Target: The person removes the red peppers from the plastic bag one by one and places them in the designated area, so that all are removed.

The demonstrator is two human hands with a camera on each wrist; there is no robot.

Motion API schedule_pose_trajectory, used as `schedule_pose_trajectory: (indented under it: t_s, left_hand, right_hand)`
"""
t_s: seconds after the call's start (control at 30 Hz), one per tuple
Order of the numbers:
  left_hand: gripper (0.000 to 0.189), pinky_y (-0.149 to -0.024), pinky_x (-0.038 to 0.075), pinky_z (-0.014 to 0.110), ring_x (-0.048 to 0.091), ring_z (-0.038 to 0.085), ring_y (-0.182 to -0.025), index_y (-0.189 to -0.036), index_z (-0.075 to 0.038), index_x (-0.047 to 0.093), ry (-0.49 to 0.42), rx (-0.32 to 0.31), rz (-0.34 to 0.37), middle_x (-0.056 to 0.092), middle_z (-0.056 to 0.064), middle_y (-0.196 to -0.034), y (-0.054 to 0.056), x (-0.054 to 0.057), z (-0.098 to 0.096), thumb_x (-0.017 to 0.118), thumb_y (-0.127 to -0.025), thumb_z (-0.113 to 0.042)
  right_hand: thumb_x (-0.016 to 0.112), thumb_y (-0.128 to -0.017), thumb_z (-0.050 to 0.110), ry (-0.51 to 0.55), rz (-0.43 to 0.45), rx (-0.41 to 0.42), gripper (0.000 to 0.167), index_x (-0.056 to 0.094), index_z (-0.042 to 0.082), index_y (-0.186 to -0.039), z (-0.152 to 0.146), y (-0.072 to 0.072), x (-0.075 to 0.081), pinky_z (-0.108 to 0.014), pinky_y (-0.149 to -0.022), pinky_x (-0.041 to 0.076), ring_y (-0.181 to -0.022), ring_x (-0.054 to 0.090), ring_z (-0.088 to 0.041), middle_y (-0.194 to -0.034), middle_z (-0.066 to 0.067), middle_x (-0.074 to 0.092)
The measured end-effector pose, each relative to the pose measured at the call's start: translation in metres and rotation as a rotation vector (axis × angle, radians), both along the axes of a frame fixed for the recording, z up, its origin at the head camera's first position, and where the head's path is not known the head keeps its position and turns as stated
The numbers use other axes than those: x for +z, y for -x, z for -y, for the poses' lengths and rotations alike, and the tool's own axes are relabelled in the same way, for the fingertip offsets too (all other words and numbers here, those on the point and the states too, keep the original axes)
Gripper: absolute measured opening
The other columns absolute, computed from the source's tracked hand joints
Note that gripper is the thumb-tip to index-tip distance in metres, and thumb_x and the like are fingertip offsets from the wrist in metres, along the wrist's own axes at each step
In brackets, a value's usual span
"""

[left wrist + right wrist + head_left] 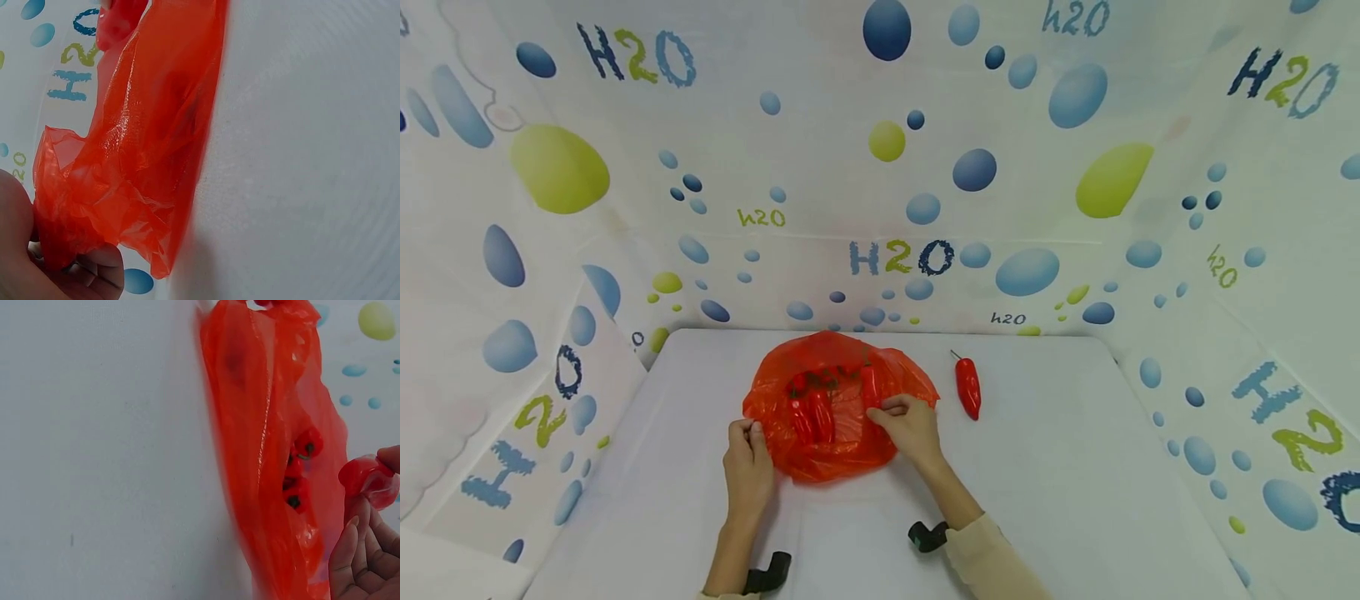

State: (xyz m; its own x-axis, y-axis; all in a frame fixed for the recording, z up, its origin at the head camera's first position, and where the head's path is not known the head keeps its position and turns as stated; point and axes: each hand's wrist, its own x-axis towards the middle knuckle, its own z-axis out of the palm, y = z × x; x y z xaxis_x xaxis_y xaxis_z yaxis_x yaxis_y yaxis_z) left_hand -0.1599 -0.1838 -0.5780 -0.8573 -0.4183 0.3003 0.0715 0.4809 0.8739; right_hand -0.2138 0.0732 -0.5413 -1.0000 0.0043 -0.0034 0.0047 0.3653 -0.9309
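A red plastic bag (842, 468) lies with its mouth spread wide on the white table. My left hand (748, 467) pinches the bag's left edge, and the left wrist view shows the crumpled film between thumb and curled fingers. Several red chili peppers (822, 417) with dark green stems lie inside the bag. Over its right part, my right hand (912, 427) holds another red chili pepper (365, 476) between thumb and fingers. One more red chili pepper (967, 387) lies on the table to the right of the bag, its stem pointing away from me.
The white table (1060, 500) is bounded by a back wall (820, 167) and side walls of white sheeting printed with blue and green drops and H2O lettering. Black wrist mounts (927, 537) sit at both wrists.
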Motion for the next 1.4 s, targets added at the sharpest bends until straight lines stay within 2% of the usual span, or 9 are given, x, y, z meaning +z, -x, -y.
schedule_pose_trajectory:
  t_s: [0.2,0.37,0.87,1.13,1.4]
  left_hand:
    - [0.021,-0.069,0.037,0.016,0.050,0.025,-0.080,-0.119,0.005,0.051,0.003,0.006,-0.020,0.057,0.016,-0.090,0.000,0.001,0.000,0.043,-0.112,-0.014]
    - [0.022,-0.069,0.037,0.017,0.050,0.024,-0.080,-0.120,0.005,0.051,0.007,0.008,-0.021,0.057,0.016,-0.090,-0.001,0.002,0.000,0.043,-0.113,-0.015]
    - [0.022,-0.070,0.036,0.016,0.050,0.024,-0.080,-0.120,0.004,0.050,0.013,0.002,-0.024,0.055,0.014,-0.089,0.000,0.000,0.001,0.043,-0.113,-0.015]
    - [0.022,-0.069,0.036,0.017,0.049,0.025,-0.080,-0.120,0.005,0.050,0.002,0.003,-0.012,0.054,0.014,-0.089,-0.001,0.000,0.000,0.043,-0.113,-0.015]
    - [0.023,-0.069,0.036,0.017,0.050,0.024,-0.081,-0.121,0.004,0.050,0.003,0.003,-0.005,0.056,0.015,-0.090,-0.001,-0.001,0.000,0.043,-0.113,-0.016]
  right_hand:
    - [0.081,-0.091,0.035,-0.017,-0.014,-0.015,0.034,0.074,0.006,-0.108,-0.007,-0.001,0.008,-0.034,-0.073,0.060,-0.083,0.067,-0.020,-0.091,-0.005,0.072]
    - [0.081,-0.091,0.035,-0.040,-0.024,-0.042,0.034,0.075,0.006,-0.108,-0.014,0.004,0.006,-0.032,-0.071,0.060,-0.082,0.067,-0.018,-0.092,-0.005,0.073]
    - [0.081,-0.092,0.030,0.009,0.002,-0.101,0.030,0.074,0.005,-0.108,-0.032,0.008,0.011,-0.031,-0.071,0.059,-0.083,0.066,-0.021,-0.093,-0.008,0.072]
    - [0.081,-0.091,0.032,-0.014,0.004,-0.140,0.033,0.074,0.004,-0.108,-0.044,0.011,0.010,-0.032,-0.070,0.060,-0.083,0.067,-0.022,-0.092,-0.008,0.073]
    - [0.082,-0.089,0.030,0.011,0.018,-0.176,0.032,0.075,0.004,-0.106,-0.054,0.015,0.006,-0.031,-0.069,0.059,-0.082,0.067,-0.023,-0.090,-0.008,0.072]
